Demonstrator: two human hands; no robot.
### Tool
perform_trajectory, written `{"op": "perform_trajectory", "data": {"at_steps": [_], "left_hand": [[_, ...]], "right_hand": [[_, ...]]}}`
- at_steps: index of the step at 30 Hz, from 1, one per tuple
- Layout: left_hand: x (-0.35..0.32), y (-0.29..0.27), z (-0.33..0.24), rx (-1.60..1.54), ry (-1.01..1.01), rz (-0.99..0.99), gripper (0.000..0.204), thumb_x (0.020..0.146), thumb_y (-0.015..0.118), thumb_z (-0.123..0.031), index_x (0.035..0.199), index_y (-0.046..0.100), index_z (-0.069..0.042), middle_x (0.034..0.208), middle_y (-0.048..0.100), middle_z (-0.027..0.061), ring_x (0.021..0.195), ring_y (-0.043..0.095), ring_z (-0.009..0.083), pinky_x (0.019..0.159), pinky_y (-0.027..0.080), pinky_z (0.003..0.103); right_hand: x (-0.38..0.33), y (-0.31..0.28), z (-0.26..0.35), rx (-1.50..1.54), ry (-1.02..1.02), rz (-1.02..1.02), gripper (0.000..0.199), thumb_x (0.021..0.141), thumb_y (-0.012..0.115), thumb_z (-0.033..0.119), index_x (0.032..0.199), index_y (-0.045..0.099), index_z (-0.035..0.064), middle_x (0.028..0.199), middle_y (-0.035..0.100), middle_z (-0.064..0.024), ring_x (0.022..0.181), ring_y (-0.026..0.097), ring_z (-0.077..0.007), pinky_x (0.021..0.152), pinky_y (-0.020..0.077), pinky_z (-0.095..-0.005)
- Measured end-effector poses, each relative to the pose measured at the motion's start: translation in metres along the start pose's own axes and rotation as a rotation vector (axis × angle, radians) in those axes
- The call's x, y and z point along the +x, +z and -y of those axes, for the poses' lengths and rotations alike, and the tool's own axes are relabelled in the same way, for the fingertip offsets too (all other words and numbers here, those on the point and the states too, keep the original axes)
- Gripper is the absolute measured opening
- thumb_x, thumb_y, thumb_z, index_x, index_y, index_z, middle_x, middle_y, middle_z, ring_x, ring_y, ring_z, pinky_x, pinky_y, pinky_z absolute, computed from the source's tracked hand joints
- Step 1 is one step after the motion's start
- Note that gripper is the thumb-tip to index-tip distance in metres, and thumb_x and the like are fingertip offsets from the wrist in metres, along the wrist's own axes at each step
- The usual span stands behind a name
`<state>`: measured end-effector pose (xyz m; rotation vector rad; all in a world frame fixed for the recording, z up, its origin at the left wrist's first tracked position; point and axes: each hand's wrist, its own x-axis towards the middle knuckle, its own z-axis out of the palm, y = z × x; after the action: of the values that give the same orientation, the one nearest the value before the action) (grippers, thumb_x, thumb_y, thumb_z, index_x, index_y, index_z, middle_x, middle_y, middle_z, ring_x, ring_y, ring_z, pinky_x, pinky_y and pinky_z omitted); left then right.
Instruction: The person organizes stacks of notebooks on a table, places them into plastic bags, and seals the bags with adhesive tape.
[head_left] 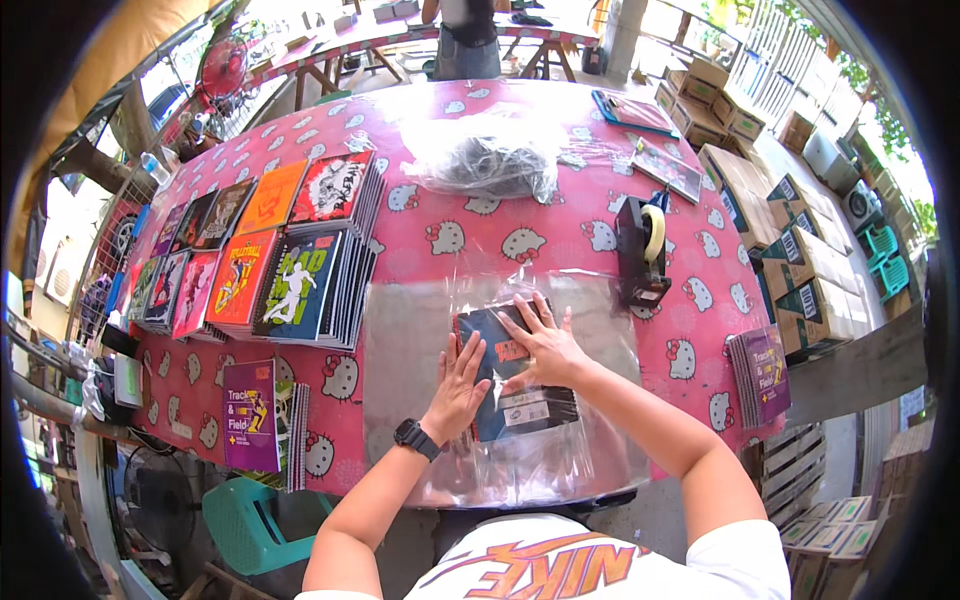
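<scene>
A dark spiral notebook (540,415) with a pale label lies in front of me, on or inside clear plastic film (610,430); I cannot tell which. My left hand (459,388) rests flat along the notebook's left side, fingers stretched out. Higher up and to the right, my right hand (545,348) presses on it with fingers spread. Neither hand grips anything. The fingers hide part of the cover. Right of the film stands a black tape dispenser (640,250) with a roll of tape.
Stacks of sports-themed notebooks (290,285) fill the table's left. Purple notebooks sit in a near-left stack (250,415) and at the right edge (762,375). Crumpled plastic (490,160) lies at the back. Cardboard boxes (805,290) stand right, and a green stool (245,525) below left.
</scene>
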<state>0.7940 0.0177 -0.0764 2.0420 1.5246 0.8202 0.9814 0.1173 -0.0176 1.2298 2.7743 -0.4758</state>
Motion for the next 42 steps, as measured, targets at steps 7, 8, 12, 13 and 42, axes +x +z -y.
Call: {"op": "perform_trajectory", "data": {"at_steps": [7, 8, 12, 13, 42], "left_hand": [[0.027, -0.013, -0.028, 0.217, -0.115, 0.159, 0.051, 0.088, 0.048, -0.037, 0.137, 0.035, -0.03, 0.148, 0.022, -0.0041, 0.137, -0.004, 0.0366, 0.102, -0.001, 0.065], [0.033, -0.012, -0.028, 0.238, -0.124, 0.147, 0.051, 0.086, 0.051, -0.038, 0.135, 0.037, -0.032, 0.147, 0.024, -0.0048, 0.137, -0.003, 0.0371, 0.1, -0.001, 0.068], [0.048, -0.013, -0.031, 0.255, -0.131, 0.141, 0.056, 0.078, 0.06, -0.046, 0.131, 0.044, -0.034, 0.145, 0.028, -0.0069, 0.137, 0.001, 0.0364, 0.098, 0.001, 0.071], [0.049, -0.013, -0.029, 0.27, -0.134, 0.147, 0.057, 0.076, 0.061, -0.047, 0.13, 0.045, -0.033, 0.145, 0.027, -0.0075, 0.137, 0.002, 0.0357, 0.098, 0.002, 0.071], [0.056, -0.015, -0.057, 0.337, -0.297, 0.174, 0.076, 0.057, 0.072, -0.055, 0.124, 0.046, -0.033, 0.135, 0.029, -0.0002, 0.133, -0.001, 0.0427, 0.091, 0.019, 0.076]], "right_hand": [[0.004, -0.003, 0.006, 0.027, 0.059, 0.029, 0.125, 0.045, 0.072, 0.068, 0.144, 0.009, 0.0245, 0.148, 0.004, -0.018, 0.135, -0.002, -0.0433, 0.097, 0.0118, -0.0708], [0.004, -0.004, 0.009, 0.058, 0.074, -0.003, 0.129, 0.044, 0.075, 0.064, 0.144, 0.004, 0.0233, 0.149, 0.003, -0.0181, 0.135, -0.002, -0.0431, 0.098, 0.0131, -0.0695], [-0.009, 0.014, 0.006, 0.184, 0.063, -0.275, 0.125, 0.05, 0.077, 0.055, 0.144, 0.005, 0.0179, 0.148, 0.003, -0.019, 0.136, 0.002, -0.0418, 0.098, 0.0108, -0.0696], [-0.015, 0.013, -0.001, 0.179, 0.072, -0.276, 0.125, 0.05, 0.077, 0.055, 0.144, 0.005, 0.0179, 0.148, 0.003, -0.019, 0.136, 0.002, -0.0418, 0.098, 0.0108, -0.0696], [-0.089, -0.009, -0.144, 0.819, 0.553, -0.569, 0.029, 0.076, 0.068, 0.031, 0.071, 0.066, 0.0023, 0.055, 0.055, -0.0024, 0.048, 0.051, -0.0118, 0.045, 0.0374, -0.027]]}}
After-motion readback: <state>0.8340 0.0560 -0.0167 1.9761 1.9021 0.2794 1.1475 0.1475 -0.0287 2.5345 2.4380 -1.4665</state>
